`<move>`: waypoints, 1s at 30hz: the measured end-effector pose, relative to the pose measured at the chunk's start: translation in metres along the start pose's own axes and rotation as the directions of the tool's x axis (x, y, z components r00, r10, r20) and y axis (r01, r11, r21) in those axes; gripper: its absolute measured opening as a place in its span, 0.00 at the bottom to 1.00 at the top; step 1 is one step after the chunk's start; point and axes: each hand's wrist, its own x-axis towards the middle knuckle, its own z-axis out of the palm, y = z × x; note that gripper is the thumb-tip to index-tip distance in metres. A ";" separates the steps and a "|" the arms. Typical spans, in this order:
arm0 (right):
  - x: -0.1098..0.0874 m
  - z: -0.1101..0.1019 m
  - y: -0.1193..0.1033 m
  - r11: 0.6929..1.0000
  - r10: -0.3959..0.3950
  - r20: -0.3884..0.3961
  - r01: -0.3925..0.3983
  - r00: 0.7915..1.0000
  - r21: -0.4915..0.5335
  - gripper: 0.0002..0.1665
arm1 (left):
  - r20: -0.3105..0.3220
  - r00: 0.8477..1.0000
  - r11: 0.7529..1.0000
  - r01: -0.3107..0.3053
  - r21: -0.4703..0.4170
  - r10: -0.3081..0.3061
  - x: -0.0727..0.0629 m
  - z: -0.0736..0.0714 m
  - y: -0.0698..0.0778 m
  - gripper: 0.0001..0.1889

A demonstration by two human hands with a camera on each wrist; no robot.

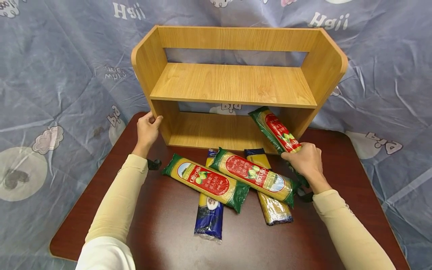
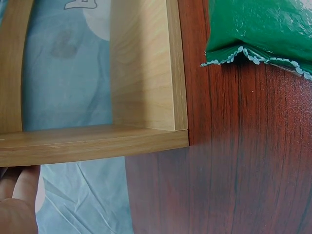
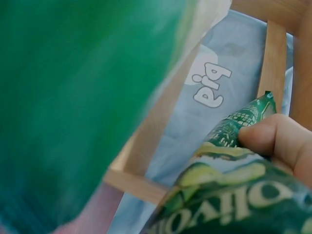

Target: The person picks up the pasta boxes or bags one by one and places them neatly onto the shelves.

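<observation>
My right hand (image 1: 305, 159) grips a pasta pack (image 1: 278, 129) with green ends and a red label near its lower end. The pack slants, its far end within the lower bay of a wooden shelf unit (image 1: 233, 84), on the right. In the right wrist view the thumb (image 3: 258, 136) presses on the green wrapper. My left hand (image 1: 147, 131) holds the unit's left side panel, thumb at the front edge and fingers (image 2: 24, 185) against the outer face. In front lie two similar packs, a left one (image 1: 202, 180) and a right one (image 1: 256, 174).
Under those two packs lie a blue-ended pasta pack (image 1: 209, 217) and a yellow one with dark ends (image 1: 275, 210), both partly covered. Everything stands on a dark red-brown table (image 1: 162, 232). A grey-blue printed cloth (image 1: 67, 75) hangs behind.
</observation>
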 end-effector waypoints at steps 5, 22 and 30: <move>0.003 0.005 -0.010 1.000 0.028 -0.007 -0.028 1.000 -0.005 0.35 | 0.000 1.000 1.000 -0.007 -0.007 0.007 -0.001 0.001 0.000 0.15; 0.020 0.004 -0.023 0.995 0.087 0.076 -0.090 0.993 0.038 0.28 | -0.003 1.000 1.000 -0.006 -0.025 0.006 0.000 -0.001 0.001 0.17; 0.023 0.019 -0.024 0.991 0.130 0.028 -0.131 0.991 0.007 0.25 | 0.011 1.000 1.000 -0.013 -0.007 0.013 -0.001 0.000 0.000 0.16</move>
